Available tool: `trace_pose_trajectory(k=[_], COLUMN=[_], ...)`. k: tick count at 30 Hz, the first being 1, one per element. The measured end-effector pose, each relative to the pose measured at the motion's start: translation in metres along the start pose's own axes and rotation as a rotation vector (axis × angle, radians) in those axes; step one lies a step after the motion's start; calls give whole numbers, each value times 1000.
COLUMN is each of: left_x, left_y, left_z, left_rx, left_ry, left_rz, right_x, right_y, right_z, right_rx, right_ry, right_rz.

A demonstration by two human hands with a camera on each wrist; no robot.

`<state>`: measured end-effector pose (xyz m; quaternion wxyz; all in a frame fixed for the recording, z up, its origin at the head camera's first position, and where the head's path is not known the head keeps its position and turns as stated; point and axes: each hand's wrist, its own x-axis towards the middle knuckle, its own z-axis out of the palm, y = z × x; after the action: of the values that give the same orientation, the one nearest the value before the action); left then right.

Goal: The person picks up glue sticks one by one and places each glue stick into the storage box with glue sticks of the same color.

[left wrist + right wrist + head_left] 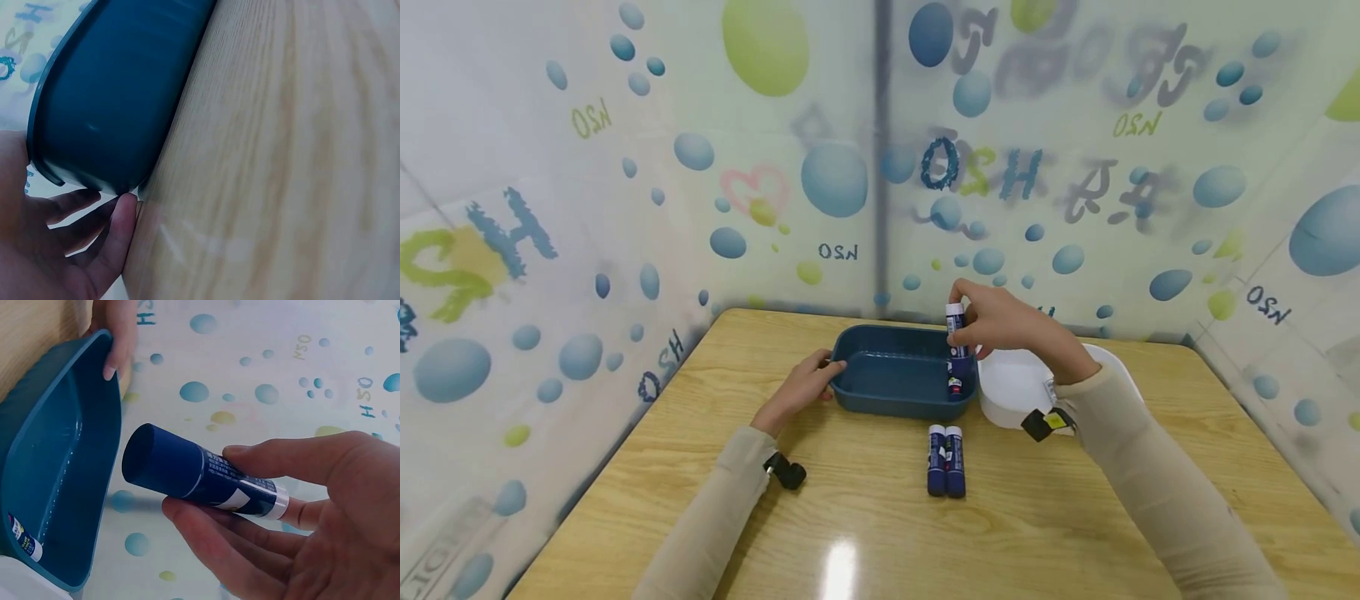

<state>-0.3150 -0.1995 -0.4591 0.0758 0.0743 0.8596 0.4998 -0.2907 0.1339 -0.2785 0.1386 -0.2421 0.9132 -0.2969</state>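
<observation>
In the head view, my right hand (pixel 1000 321) holds a blue glue stick (pixel 172 464) with a white end above the right end of a dark teal plastic bin (pixel 887 407). Thumb and fingers pinch its sides, as the right wrist view shows. Another glue stick (pixel 26 542) lies inside the bin, against its right end. My left hand (pixel 801 385) grips the bin's left end, thumb over the rim and fingers against the outer wall (pixel 100 144). In front of the bin, two more glue sticks (pixel 945 461) lie side by side on the table.
A white plastic bin (pixel 1011 414) stands right beside the teal one, partly hidden by my right forearm. Both sit on a wood-grain table (pixel 760 533). Patterned sheeting (pixel 820 283) hangs right behind the table's far edge and along its sides.
</observation>
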Motion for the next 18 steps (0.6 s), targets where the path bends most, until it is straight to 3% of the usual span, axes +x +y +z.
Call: trace_pose_trajectory(k=[18], left_x=[1], left_y=[-1], left_z=[0], left_rx=[-1], left_ry=[0], left_rz=[1], right_x=[49], right_y=[0], right_z=[-7], right_rx=[-52], right_ry=[-40], right_rz=[135])
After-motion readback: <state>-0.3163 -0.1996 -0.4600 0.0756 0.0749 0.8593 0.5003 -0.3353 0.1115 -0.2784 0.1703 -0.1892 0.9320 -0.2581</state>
